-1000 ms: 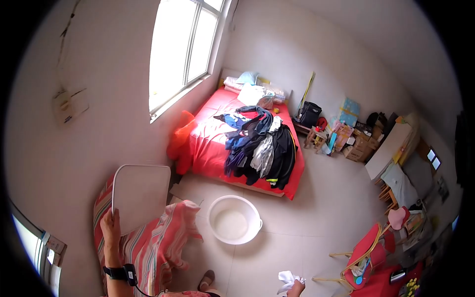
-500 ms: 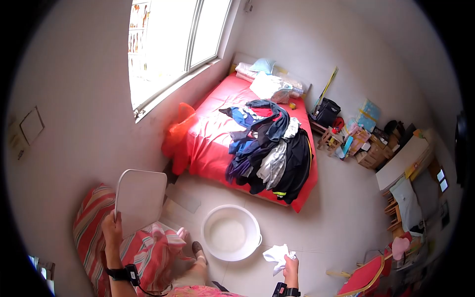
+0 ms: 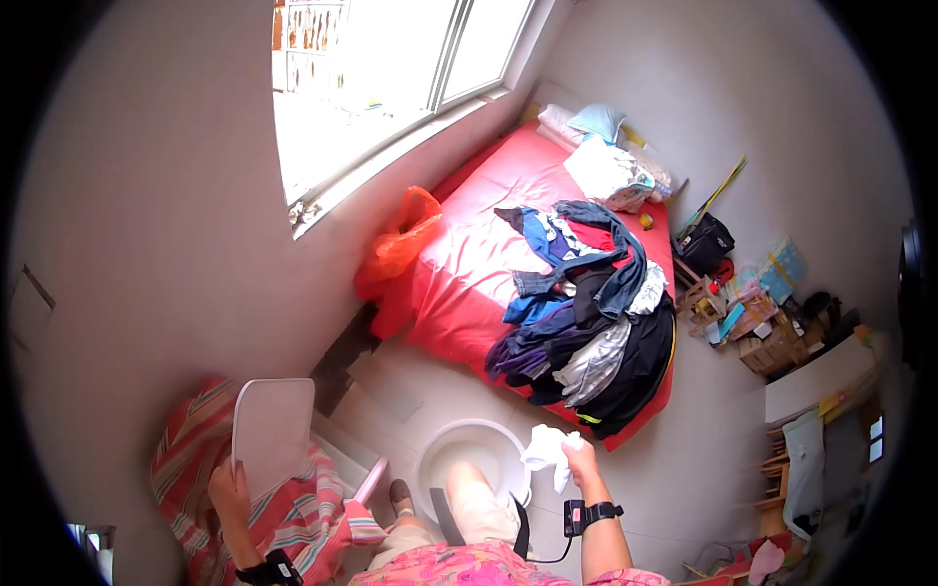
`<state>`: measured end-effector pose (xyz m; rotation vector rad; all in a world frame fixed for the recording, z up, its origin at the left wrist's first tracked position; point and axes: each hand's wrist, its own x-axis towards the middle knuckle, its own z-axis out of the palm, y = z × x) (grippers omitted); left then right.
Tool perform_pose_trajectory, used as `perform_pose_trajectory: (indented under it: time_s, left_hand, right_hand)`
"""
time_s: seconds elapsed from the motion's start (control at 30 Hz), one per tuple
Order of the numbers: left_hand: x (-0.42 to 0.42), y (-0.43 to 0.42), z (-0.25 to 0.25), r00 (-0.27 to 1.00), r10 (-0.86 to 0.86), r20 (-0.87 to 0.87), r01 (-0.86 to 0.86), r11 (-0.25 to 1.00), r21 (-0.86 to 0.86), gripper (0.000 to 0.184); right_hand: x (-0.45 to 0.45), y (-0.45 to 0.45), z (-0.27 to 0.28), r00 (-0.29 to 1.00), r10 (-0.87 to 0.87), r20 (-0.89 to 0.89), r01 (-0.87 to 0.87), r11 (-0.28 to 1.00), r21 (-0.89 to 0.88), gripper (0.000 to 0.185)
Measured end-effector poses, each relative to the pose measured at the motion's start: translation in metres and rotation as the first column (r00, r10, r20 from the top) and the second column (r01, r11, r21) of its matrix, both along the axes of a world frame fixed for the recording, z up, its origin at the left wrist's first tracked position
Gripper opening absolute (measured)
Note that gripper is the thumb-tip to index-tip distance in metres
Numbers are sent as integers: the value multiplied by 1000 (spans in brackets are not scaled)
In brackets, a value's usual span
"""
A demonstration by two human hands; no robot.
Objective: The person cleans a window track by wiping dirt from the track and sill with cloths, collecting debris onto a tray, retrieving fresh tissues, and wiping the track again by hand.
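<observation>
While the L hand [image 3: 229, 490] grips a white panel [image 3: 274, 428], lower L, the R hand [image 3: 583, 461] clutches a white cloth [image 3: 547, 449] by the basin [image 3: 426, 454], btm ctr; clothes [image 3: 592, 303] lie heaped, unfolded, on the bed [image 3: 464, 283], upper ctr.

The right hand [image 3: 583, 463] has lifted the white cloth [image 3: 549, 453] from low beside the basin [image 3: 500, 447], and it now shows against the basin's right rim. A bent knee [image 3: 467, 475] now hides part of the basin's near side, which was in full view before. Beside the striped cloth [image 3: 293, 508], more of a pink bar [image 3: 371, 481] shows.
</observation>
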<state>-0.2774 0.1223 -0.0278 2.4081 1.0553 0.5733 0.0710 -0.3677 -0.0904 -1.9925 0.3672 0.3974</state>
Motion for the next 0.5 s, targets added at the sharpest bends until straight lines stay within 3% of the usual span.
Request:
perform_pose_trajectory:
  time_s: [0.27,0.33,0.5]
  left_hand:
    - [-1,-9,-5,989,125,-80,-122,992,43,20]
    - [5,-15,-2,974,150,-168,-151,988,2,21]
    - [72,-13,7,977,157,-142,-159,987,-5,17]
  right_hand:
    - [93,107,-2,928,371,-24,-372,925,-75,20]
    - [118,132,-6,878,478,17,-472,871,-140,19]
    - [221,190,-49,757,633,162,-598,771,-222,24]
